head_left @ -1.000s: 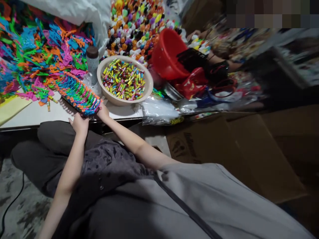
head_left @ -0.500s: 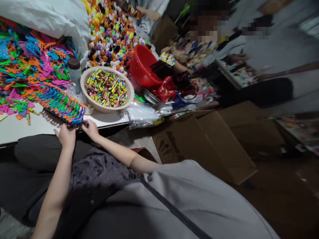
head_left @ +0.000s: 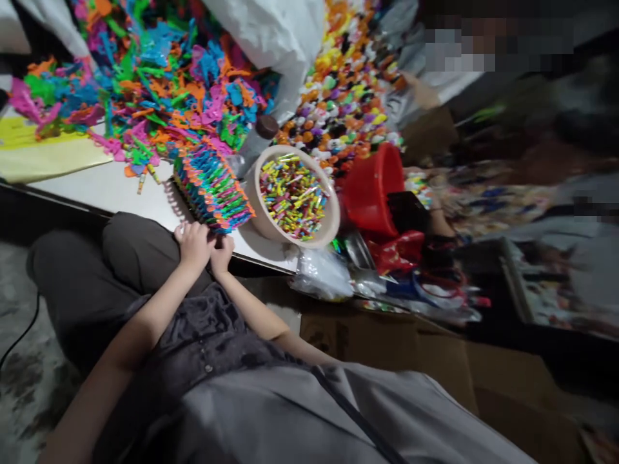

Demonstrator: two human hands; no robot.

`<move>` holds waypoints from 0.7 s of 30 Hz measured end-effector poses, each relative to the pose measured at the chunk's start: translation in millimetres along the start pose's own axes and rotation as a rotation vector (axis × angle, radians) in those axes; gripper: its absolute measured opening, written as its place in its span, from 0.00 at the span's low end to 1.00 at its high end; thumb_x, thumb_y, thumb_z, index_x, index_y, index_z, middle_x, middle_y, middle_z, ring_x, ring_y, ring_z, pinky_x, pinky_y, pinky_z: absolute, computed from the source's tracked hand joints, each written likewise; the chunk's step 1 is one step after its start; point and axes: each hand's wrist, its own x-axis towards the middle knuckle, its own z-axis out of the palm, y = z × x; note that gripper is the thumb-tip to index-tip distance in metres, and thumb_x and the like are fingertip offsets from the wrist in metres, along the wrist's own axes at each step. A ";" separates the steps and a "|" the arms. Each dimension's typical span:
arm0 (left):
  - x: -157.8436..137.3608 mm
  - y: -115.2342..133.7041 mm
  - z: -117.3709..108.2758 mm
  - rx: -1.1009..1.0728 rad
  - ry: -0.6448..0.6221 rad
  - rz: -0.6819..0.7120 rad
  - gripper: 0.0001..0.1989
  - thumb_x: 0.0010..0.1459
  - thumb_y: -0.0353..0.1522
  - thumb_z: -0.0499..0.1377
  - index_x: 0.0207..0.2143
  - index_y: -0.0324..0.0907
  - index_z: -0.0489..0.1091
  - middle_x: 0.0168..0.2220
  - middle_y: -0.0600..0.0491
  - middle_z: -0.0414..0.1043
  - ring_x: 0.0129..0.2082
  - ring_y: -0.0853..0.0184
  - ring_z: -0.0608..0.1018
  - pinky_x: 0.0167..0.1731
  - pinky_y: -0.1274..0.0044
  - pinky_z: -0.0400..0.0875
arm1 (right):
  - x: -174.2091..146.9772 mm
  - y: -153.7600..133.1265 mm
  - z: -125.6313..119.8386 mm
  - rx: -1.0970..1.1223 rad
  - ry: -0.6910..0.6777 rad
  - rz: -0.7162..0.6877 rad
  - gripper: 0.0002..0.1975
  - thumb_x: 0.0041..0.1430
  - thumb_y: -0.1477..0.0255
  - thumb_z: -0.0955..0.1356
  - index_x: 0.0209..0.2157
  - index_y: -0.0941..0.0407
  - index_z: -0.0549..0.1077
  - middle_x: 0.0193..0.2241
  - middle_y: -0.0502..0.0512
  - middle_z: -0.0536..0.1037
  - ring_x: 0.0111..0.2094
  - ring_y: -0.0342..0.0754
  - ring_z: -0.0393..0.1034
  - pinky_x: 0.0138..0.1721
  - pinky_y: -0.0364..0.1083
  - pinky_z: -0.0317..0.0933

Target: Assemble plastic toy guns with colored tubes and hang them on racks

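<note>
A block of bright plastic pieces in packed rows (head_left: pixel 213 183), blue, green, pink and orange, stands at the table's front edge. My left hand (head_left: pixel 195 246) is at its near end, fingers curled in. Close beside it, my right hand (head_left: pixel 222 254) has its fingers bent together under the block's near corner. Whatever lies between the fingertips is too small or hidden to make out. Right of the block sits a beige bowl (head_left: pixel 333 222) full of small, mostly yellow wrapped pieces. A grey bottle with a brown cap (head_left: pixel 265 127) stands behind the bowl.
Loose plastic pieces (head_left: pixel 159 84) are heaped behind the block, beside a white sack (head_left: pixel 275 32). Farther right are a pile of small coloured figures (head_left: pixel 333 109), a red basin (head_left: pixel 372 190), clear bags (head_left: pixel 322 274) and scissors (head_left: pixel 442 283). A cardboard box (head_left: pixel 387 341) stands below; other people sit beyond.
The view has swung left, so everything sits farther right in it. My hands have come closer together, and the left one's outstretched thumb is now drawn in.
</note>
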 end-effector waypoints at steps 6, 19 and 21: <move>-0.1 1.2 -2.9 -0.123 -0.139 -0.026 0.07 0.57 0.35 0.54 0.36 0.42 0.67 0.39 0.44 0.71 0.46 0.53 0.69 0.53 0.59 0.54 | -5.9 -1.1 1.6 -0.058 0.034 0.111 0.06 0.51 0.70 0.59 0.22 0.53 0.58 0.27 0.54 0.68 0.34 0.50 0.64 0.45 0.55 0.61; -1.3 0.2 5.3 -0.212 -0.206 -0.036 0.09 0.58 0.35 0.54 0.39 0.40 0.68 0.35 0.45 0.75 0.41 0.57 0.74 0.55 0.61 0.52 | -11.0 -4.9 -4.1 0.025 0.031 0.261 0.08 0.54 0.74 0.59 0.23 0.52 0.54 0.27 0.49 0.60 0.36 0.47 0.58 0.50 0.54 0.56; -1.1 0.8 6.3 -0.196 -0.200 -0.042 0.11 0.57 0.35 0.54 0.40 0.40 0.68 0.34 0.45 0.76 0.40 0.57 0.75 0.55 0.62 0.52 | -11.6 -6.3 -5.6 0.060 0.020 0.275 0.07 0.54 0.75 0.59 0.25 0.52 0.54 0.29 0.50 0.59 0.37 0.46 0.57 0.50 0.51 0.56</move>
